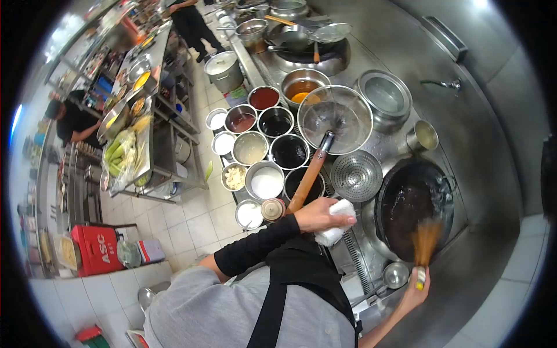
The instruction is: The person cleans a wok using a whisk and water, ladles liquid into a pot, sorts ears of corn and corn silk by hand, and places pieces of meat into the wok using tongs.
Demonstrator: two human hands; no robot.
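Note:
My right hand (417, 288) is closed around the handle of a wok brush (428, 235) with long tan bristles. The bristles are blurred and reach into a dark wok (400, 216) with dark liquid in it. In my left hand (318, 216) is a folded white cloth (337, 225), held near the wok's left side. A large mesh strainer (336, 119) lies just beyond that hand, its wooden handle (307, 181) pointing back toward my forearm. Beside the wok sits a perforated metal bowl (356, 176). A small ladle (395, 275) rests between the wok and my body.
Several metal pots of sauces and seasonings, including a white powder (267, 182), stand left of the strainer. A lidded pot (384, 100) and a metal cup (422, 137) are behind the wok. A tap (444, 84) juts from the steel wall. Other people stand at the far left.

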